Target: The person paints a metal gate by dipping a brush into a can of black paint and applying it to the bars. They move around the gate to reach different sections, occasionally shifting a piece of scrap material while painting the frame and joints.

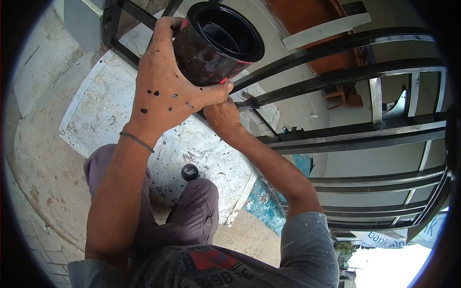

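Observation:
My left hand (165, 89), spotted with black drips, is wrapped round a dark can (209, 53) of black paint near the top centre. The can's open rim faces up, and its side carries red and black smears. Just below and to the right of it, my right hand (222, 116) has its fingers curled beside the metal frame; what they hold is mostly hidden behind my left hand and the can. Glossy black bars (331, 81) of the metal frame run off to the right from there.
A paint-spotted white sheet (192, 144) lies on the ground, with a small black round lid (189, 172) on it near my knees. A blue-speckled sheet (265, 204) lies lower right. Brown wooden furniture (312, 24) stands behind the bars.

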Tool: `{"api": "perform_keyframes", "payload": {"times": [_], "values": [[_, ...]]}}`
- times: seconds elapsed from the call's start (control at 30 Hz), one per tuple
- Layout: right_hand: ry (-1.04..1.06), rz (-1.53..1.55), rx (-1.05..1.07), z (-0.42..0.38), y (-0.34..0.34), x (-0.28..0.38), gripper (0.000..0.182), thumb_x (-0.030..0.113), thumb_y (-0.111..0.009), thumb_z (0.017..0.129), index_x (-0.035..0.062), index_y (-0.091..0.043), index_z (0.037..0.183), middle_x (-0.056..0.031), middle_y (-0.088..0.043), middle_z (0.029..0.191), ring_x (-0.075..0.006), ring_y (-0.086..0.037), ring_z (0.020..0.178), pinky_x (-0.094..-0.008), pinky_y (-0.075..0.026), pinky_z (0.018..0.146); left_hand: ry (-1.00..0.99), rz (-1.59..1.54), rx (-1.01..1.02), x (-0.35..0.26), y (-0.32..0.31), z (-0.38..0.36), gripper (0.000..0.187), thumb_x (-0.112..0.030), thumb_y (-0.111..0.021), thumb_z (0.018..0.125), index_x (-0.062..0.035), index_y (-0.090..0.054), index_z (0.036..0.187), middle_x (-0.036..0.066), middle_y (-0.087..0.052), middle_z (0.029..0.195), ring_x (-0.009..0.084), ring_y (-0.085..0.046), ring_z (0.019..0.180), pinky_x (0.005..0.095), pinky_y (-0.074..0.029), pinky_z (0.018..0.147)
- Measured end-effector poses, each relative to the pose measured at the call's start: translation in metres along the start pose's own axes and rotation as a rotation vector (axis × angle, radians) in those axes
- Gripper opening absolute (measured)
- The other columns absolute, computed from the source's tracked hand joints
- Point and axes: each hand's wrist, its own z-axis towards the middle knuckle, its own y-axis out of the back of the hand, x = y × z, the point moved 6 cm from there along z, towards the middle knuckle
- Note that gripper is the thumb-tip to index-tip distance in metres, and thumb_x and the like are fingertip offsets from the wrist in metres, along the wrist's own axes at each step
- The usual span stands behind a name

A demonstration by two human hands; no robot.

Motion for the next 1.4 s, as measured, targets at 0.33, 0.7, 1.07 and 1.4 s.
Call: {"api": "perform_keyframes", "payload": {"times": [0.33, 0.7, 1.07, 1.4], "values": [[0.000, 0.070, 0.056, -0.007, -0.063, 0.048, 0.012, 0.012, -0.069, 0.081, 0.0003, -0.073, 0.082, -0.0178, -0.069, 0.082, -0.0310, -0.066, 0.081, -0.0388, -0.056, 0.068, 0.025, -0.033, 0.004, 0.001, 0.003, 0.000, 0.097, -0.033, -0.100, 0.060, -0.0040, -0.046, 0.136, 0.018, -0.069, 0.121, 0.0310, -0.071, 0.113, 0.0402, -0.057, 0.098], [-0.165, 0.444, 0.016, -0.048, -0.079, 0.061, 0.015, 0.011, -0.067, 0.087, 0.0020, -0.071, 0.099, -0.0188, -0.071, 0.095, -0.0364, -0.069, 0.089, -0.0453, -0.061, 0.078, 0.021, -0.021, 0.032, -0.006, 0.004, -0.003, 0.096, -0.032, -0.099, 0.061, -0.0025, -0.047, 0.136, 0.018, -0.068, 0.123, 0.0303, -0.071, 0.113, 0.0393, -0.057, 0.096], [-0.494, 0.570, -0.653, -0.155, 0.005, -0.018, 0.031, -0.008, -0.079, 0.080, 0.0024, -0.072, 0.108, -0.0143, -0.073, 0.108, -0.0333, -0.074, 0.096, -0.0428, -0.062, 0.081, -0.043, -0.016, 0.034, -0.013, -0.003, -0.009, 0.092, -0.032, -0.100, 0.063, -0.0017, -0.048, 0.132, 0.019, -0.069, 0.120, 0.0284, -0.073, 0.105, 0.0367, -0.062, 0.089], [-0.338, 0.579, -0.323, -0.161, -0.087, 0.061, 0.031, 0.003, -0.075, 0.082, 0.0031, -0.071, 0.112, -0.0159, -0.066, 0.117, -0.0345, -0.067, 0.106, -0.0420, -0.061, 0.083, -0.029, -0.086, 0.104, -0.025, -0.018, -0.017, 0.092, -0.026, -0.099, 0.063, -0.0023, -0.046, 0.134, 0.018, -0.066, 0.125, 0.0276, -0.070, 0.113, 0.0370, -0.061, 0.093]]}}
